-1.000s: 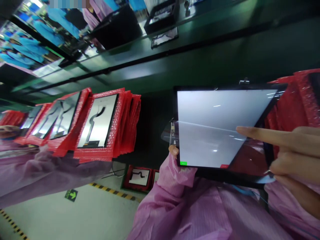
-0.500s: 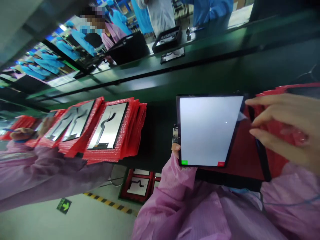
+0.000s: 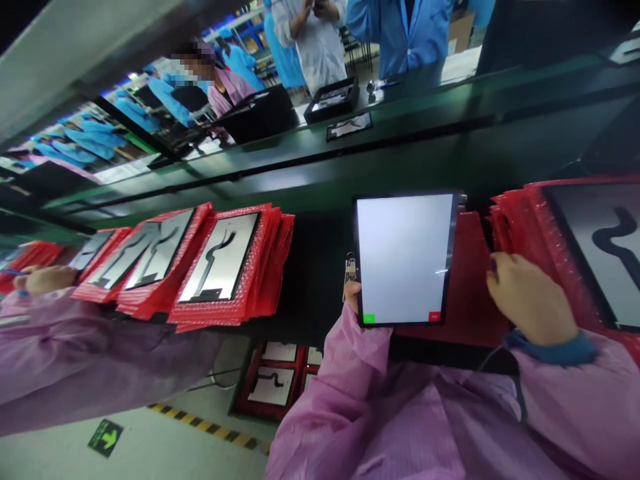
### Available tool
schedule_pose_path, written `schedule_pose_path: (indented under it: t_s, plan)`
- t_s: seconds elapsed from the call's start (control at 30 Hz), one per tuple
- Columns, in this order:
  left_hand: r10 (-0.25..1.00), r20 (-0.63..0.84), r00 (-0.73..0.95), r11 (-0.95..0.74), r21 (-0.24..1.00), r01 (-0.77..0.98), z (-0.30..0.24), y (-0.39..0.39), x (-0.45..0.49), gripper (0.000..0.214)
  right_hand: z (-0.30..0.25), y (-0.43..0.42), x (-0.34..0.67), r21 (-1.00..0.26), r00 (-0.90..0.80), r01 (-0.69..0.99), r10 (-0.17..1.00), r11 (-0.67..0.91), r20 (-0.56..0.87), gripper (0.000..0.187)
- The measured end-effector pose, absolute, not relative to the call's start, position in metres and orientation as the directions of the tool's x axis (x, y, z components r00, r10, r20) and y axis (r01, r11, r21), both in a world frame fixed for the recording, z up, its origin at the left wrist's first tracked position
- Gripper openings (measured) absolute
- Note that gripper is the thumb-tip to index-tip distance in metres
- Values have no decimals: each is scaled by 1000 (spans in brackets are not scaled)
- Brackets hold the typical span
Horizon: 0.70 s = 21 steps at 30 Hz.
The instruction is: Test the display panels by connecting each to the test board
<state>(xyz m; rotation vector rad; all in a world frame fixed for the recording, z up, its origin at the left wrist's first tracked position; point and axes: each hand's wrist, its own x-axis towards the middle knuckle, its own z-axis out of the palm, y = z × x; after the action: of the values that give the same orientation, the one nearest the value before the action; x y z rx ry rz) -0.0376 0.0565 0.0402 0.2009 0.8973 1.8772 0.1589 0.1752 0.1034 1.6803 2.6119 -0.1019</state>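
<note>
My left hand (image 3: 353, 297) is closed on the lower left edge of a display panel (image 3: 406, 260); only its thumb shows and the other fingers are hidden behind. White fills the panel, with a small green box and a red box in its bottom corners. A small circuit board (image 3: 350, 268) sticks out at its left edge. To the right, apart from the panel, my right hand (image 3: 533, 300) is curled closed above the red mat (image 3: 467, 293). A small dark bit shows at its fingertips, too small to name.
Stacks of red bubble bags (image 3: 273, 267) with display panels (image 3: 220, 257) on top stand left; another red stack (image 3: 555, 247) is at right. A co-worker's hand (image 3: 50, 280) works at far left. Below is a tray (image 3: 240, 393) of panels. A green ledge (image 3: 300, 160) runs behind.
My right hand has left the panel's right edge, moving down and curling from spread fingers to closed. The panel has turned slightly and looks narrower. My left hand keeps its hold.
</note>
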Motion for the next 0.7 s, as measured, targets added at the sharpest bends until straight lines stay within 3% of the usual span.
schedule_pose_path:
  t_s: [0.13, 0.47, 0.57, 0.7]
  plan:
    - [869, -223, -443, -220, 627, -747, 28, 57, -45, 70, 78, 171, 154, 20, -405, 913, 912, 406, -62, 34]
    - [899, -176, -400, -229, 591, -774, 33, 59, -45, 75, 57, 188, 150, -9, -309, 951, 951, 309, 28, 30]
    - [897, -185, -402, -227, 588, -776, 30, 58, -45, 74, 59, 186, 150, -156, -271, 945, 955, 288, 119, 33]
    - [895, -176, -410, -237, 592, -771, 25, 56, -47, 69, 74, 184, 150, -547, -241, 787, 959, 284, 152, 36]
